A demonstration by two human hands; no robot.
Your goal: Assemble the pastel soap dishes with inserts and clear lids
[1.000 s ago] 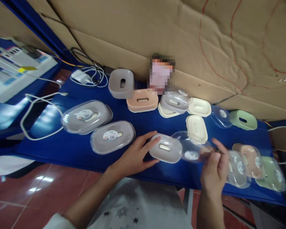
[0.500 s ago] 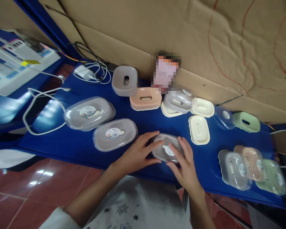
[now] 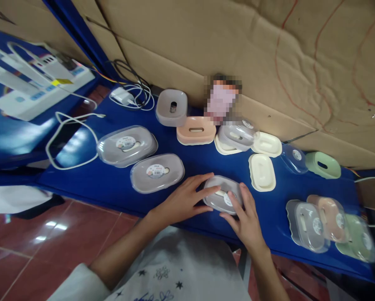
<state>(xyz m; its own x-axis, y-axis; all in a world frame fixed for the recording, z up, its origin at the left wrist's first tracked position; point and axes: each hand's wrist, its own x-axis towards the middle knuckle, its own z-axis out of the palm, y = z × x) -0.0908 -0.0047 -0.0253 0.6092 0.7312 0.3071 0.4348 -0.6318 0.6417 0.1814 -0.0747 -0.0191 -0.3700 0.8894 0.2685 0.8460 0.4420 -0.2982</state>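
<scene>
Near the front edge of the blue table, a grey soap box [image 3: 222, 184] with a clear lid and a round sticker lies between my hands. My left hand [image 3: 187, 196] curls around its left end, index finger on the lid. My right hand [image 3: 245, 213] holds the right end, fingers over the lid and sticker, thumb at the near side. A cream bar shows in the box's slot. Just left are two more lidded grey soap boxes, one nearer [image 3: 156, 172] and one farther [image 3: 125, 148]. Cream trays [image 3: 262, 172] lie beyond my right hand.
At the back stand a grey holder [image 3: 171, 108], a peach holder [image 3: 196, 130], a blurred phone-like object [image 3: 223, 98], a clear lid [image 3: 295, 159] and a green holder [image 3: 323, 165]. Lidded boxes [image 3: 309, 225] cluster on the right. A white cable [image 3: 54, 146] and power strip [image 3: 43, 98] are left.
The camera view has shifted, moving the left-hand objects rightward in the picture. Both hands stay on the grey soap box; the cream bar in its slot shows more plainly now.
</scene>
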